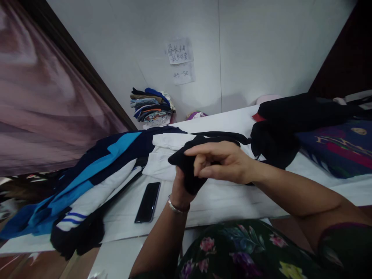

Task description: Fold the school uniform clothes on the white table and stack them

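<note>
A long-sleeved jacket (116,155) in navy, bright blue, white and black lies spread over the white table. One of its white sleeves, with blue stripes near a black cuff, hangs toward the table's front left. Above the middle, black fabric (192,176), seemingly part of this jacket, is bunched between my hands. My left hand (180,188), a bracelet at its wrist, holds the fabric from below; the thumb shows and the fingers are hidden behind the cloth. From the right, my right hand (222,161) is closed on the fabric's upper edge, index finger stretched along it.
A black phone (147,202) lies left of my hands. Folded clothes (152,104) are stacked by the wall, under handwritten paper notes (180,50). Black clothing (305,112) and a dark blue printed bag-like item (337,147) occupy the right. A pink curtain (43,97) hangs at left.
</note>
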Available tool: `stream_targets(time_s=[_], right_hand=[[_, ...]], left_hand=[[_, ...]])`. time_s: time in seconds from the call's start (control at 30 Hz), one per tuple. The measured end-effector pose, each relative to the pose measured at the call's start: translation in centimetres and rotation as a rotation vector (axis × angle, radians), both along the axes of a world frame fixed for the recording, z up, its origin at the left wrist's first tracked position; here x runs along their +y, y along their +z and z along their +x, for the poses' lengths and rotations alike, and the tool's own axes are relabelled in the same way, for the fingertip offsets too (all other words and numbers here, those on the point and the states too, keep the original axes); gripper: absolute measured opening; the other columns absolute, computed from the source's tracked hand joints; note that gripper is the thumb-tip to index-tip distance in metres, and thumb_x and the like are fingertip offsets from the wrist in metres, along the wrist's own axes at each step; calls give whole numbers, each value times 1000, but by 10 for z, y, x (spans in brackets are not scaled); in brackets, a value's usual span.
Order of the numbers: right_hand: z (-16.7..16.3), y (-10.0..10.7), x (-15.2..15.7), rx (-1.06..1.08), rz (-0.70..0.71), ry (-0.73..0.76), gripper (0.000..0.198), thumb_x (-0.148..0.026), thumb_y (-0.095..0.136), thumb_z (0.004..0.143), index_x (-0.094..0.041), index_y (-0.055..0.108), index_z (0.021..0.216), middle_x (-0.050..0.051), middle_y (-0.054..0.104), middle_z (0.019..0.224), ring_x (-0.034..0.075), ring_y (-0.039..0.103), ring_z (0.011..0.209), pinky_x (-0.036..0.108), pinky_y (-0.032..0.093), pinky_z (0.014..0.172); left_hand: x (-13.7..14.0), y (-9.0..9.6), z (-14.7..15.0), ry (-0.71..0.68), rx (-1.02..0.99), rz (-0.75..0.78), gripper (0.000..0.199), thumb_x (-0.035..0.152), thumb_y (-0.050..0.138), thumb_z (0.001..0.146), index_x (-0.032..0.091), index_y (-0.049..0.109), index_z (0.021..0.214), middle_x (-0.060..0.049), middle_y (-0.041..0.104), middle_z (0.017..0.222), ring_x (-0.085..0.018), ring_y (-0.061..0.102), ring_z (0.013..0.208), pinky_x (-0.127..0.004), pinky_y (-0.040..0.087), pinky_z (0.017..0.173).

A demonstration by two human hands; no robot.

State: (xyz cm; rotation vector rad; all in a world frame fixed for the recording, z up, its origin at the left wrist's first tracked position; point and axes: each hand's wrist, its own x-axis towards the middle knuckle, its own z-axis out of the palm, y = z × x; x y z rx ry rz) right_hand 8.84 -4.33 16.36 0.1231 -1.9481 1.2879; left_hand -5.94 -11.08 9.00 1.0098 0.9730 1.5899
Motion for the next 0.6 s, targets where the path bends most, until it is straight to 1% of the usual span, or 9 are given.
stream_targets(time_s=[0.03,0.07,0.13,0.2,0.23,0.3,0.4,0.5,0.6], right_hand=[[5,-7,5,54,-21,-42,32,-27,62,87,-22,62,118,0,67,79,12,62,69,27,52,61],[12,-14,12,108,-44,-134,30,-29,59,88,-24,63,118,0,68,81,13,63,71,29,53,63],[28,-35,34,162,-71,-405,26,-31,56,90,-25,64,114,1,69,84,16,65,77,33,54,68],[43,-63,58,36,-58,-642,27,-33,57,88,-24,65,113,4,70,93,19,65,89,38,55,78],[49,-80,68,-102,-26,-709,30,-34,58,86,-24,64,114,5,69,102,22,65,97,41,54,84],[61,-116,79,-409,66,-758,43,-35,61,82,-24,60,123,8,63,123,27,59,112,47,49,95],[76,-161,75,-588,176,-710,52,-38,59,84,-26,52,134,8,56,134,29,52,123,50,42,104],[86,-185,59,-594,296,-622,48,-35,56,87,-29,52,134,8,54,136,29,49,126,50,43,104],[91,-193,45,-622,416,-567,35,-30,53,89,-27,62,123,10,53,136,29,49,125,50,46,101]], left_hand=[[-3,-1,-7,32,-20,-31,67,76,43,79,26,60,119,-6,65,113,-32,51,121,-47,49,95],[-4,0,-15,69,-28,-63,62,72,44,80,27,61,119,-6,66,111,-33,52,119,-48,49,94],[-2,5,-31,129,-48,-87,56,66,43,84,26,61,119,-6,67,109,-33,53,118,-51,49,92],[5,13,-52,142,-74,-78,56,63,39,86,24,62,119,-8,68,109,-34,53,118,-53,48,91],[10,17,-64,145,-82,-73,56,63,37,87,23,62,119,-8,68,108,-34,53,119,-53,47,91],[22,20,-93,153,-82,-76,58,62,36,87,21,62,119,-9,68,108,-33,53,118,-53,47,92],[40,8,-145,185,-93,-119,60,62,37,86,17,63,116,-11,68,107,-32,55,116,-49,48,91],[49,-27,-188,312,-90,-220,69,72,35,82,17,63,114,-14,68,106,-31,59,110,-47,51,88],[47,-68,-207,472,-31,-340,80,80,25,79,16,62,110,-16,68,100,-28,63,102,-43,53,84]])
